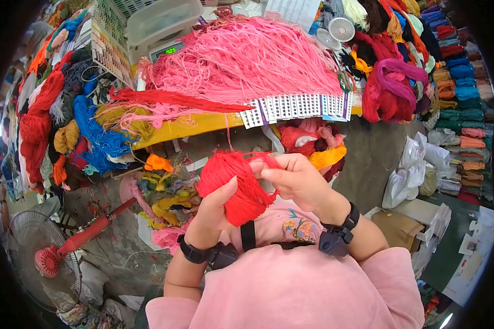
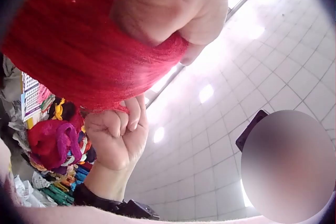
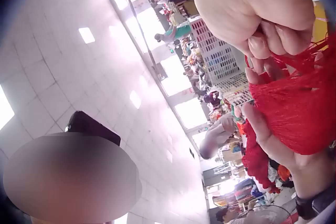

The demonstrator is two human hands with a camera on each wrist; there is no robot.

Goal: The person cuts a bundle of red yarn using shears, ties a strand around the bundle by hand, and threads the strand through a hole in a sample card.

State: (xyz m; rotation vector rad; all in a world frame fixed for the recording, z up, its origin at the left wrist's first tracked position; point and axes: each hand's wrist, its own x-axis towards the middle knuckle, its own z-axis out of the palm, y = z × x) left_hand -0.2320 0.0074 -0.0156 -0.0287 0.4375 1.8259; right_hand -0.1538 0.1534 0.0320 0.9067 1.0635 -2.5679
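Note:
A thick hank of red yarn is in front of the person's chest, below the table edge. The left hand grips it from the left, thumb lying across the near side. At the hank's upper right, the right hand pinches some red strands between thumb and curled fingers. In the right wrist view, loose strands of the red yarn run up to the right hand. Much of the left palm is hidden behind the hank in the head view.
A large heap of pink yarn covers the yellow-edged table, with button cards along its front. A long red hank lies on the heap's left side. Coloured hanks flank both ends. A red-bodied fan stands at lower left, cardboard boxes at right.

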